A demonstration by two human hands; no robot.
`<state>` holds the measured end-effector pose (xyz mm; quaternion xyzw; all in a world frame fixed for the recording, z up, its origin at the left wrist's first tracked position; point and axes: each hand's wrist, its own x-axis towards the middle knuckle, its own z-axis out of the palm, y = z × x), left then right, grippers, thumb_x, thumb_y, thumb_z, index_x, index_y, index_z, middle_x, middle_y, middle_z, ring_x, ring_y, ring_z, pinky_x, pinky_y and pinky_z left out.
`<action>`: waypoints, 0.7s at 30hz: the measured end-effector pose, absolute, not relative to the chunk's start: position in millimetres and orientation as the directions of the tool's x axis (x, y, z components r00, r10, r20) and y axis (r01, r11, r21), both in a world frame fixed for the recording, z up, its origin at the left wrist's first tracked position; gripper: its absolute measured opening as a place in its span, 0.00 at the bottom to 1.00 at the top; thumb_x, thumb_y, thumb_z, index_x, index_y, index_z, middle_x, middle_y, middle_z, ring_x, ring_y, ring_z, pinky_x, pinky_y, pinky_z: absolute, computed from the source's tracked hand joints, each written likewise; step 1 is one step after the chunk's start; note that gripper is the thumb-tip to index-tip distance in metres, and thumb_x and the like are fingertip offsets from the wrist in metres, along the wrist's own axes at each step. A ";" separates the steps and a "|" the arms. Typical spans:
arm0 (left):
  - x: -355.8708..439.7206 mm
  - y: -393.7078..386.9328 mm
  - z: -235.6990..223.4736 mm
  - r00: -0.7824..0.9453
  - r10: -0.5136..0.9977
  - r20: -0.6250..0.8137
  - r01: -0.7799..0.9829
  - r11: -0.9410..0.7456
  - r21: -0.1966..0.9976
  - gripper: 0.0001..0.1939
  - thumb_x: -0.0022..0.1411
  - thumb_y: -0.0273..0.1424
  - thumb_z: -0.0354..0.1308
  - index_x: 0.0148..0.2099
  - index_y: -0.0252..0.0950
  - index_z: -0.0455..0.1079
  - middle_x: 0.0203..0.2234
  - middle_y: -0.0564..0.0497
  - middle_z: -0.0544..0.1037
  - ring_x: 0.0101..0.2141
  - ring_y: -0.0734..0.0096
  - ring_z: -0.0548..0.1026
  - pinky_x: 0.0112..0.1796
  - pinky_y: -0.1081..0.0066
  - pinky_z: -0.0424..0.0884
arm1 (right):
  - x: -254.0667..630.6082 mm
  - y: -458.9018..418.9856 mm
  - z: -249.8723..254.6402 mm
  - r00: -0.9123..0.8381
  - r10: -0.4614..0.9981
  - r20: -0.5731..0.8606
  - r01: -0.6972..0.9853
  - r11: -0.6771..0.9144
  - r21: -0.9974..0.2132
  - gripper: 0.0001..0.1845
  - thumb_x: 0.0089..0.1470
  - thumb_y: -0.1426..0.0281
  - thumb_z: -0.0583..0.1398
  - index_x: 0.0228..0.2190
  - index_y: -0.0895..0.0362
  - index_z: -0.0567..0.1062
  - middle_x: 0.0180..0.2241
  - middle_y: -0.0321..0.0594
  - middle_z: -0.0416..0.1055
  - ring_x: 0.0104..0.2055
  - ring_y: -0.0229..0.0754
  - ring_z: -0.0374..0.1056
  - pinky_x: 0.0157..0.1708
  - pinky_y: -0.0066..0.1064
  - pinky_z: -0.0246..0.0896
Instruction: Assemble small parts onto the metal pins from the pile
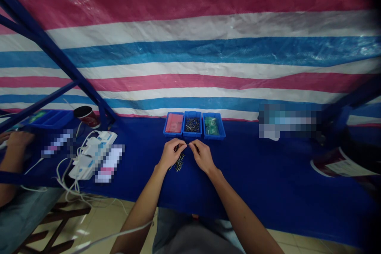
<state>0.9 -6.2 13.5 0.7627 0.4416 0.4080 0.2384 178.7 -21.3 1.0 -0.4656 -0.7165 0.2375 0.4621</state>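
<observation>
Just in front of three small blue bins, my left hand (pixel 172 153) and my right hand (pixel 203 156) meet with their fingertips nearly together. Both are closed in a pinch on a tiny thin piece (pixel 187 145), too small to name for certain. Under my left hand lies a pile of slim dark and brass-coloured pieces like screws (pixel 179 164), partly hidden by the fingers. The left bin (pixel 164 131) holds a pink-red sheet or bag. Dark screw-like pieces (pixel 192 124) fill the middle bin. Green items in clear plastic (pixel 211 126) lie in the right bin.
On the left are a white power strip (pixel 102 143) with tangled cables, a dark cup (pixel 87 116) and a blue frame post (pixel 64 61). Another person's hand (pixel 20 139) works at far left. A maroon-and-white container (pixel 336 162) stands right. Striped sheeting (pixel 208 55) hangs behind.
</observation>
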 end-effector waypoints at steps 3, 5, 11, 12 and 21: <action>1.1 -6.5 13.1 0.266 0.872 0.411 0.470 -0.489 0.735 0.09 0.66 0.34 0.58 0.37 0.35 0.75 0.26 0.52 0.74 0.27 0.73 0.69 0.31 0.73 0.64 | 179.0 -21.4 2.3 -0.135 0.890 0.436 0.443 0.447 -0.777 0.16 0.67 0.63 0.51 0.32 0.55 0.71 0.29 0.38 0.70 0.30 0.40 0.67 0.33 0.30 0.58; 1.1 -6.5 12.7 0.257 0.876 0.407 0.464 -0.482 0.743 0.08 0.65 0.34 0.58 0.37 0.35 0.75 0.27 0.51 0.75 0.28 0.73 0.70 0.31 0.74 0.65 | 179.2 -21.5 2.9 -0.127 0.894 0.430 0.443 0.439 -0.782 0.16 0.67 0.63 0.51 0.31 0.55 0.71 0.28 0.38 0.69 0.30 0.40 0.66 0.32 0.30 0.58; 0.2 -5.5 12.2 0.229 0.885 0.405 0.450 -0.465 0.763 0.07 0.65 0.34 0.58 0.40 0.36 0.74 0.30 0.52 0.78 0.29 0.73 0.73 0.33 0.74 0.66 | 180.4 -21.3 1.4 -0.111 0.900 0.422 0.446 0.424 -0.788 0.14 0.67 0.64 0.50 0.32 0.55 0.70 0.28 0.36 0.69 0.29 0.40 0.66 0.32 0.29 0.56; 0.1 -5.5 12.3 0.225 0.887 0.403 0.451 -0.461 0.764 0.07 0.65 0.34 0.58 0.40 0.36 0.74 0.30 0.52 0.78 0.29 0.73 0.73 0.33 0.74 0.66 | 180.7 -21.3 0.8 -0.107 0.901 0.421 0.448 0.422 -0.788 0.14 0.67 0.64 0.50 0.33 0.55 0.70 0.28 0.36 0.69 0.29 0.40 0.66 0.32 0.29 0.57; -0.5 -6.0 12.5 0.193 0.899 0.394 0.468 -0.437 0.768 0.10 0.67 0.36 0.55 0.39 0.36 0.73 0.28 0.52 0.76 0.27 0.74 0.70 0.31 0.74 0.65 | 180.6 -21.2 0.4 -0.084 0.904 0.420 0.437 0.412 -0.799 0.13 0.67 0.63 0.51 0.36 0.55 0.71 0.30 0.38 0.72 0.31 0.41 0.68 0.33 0.30 0.59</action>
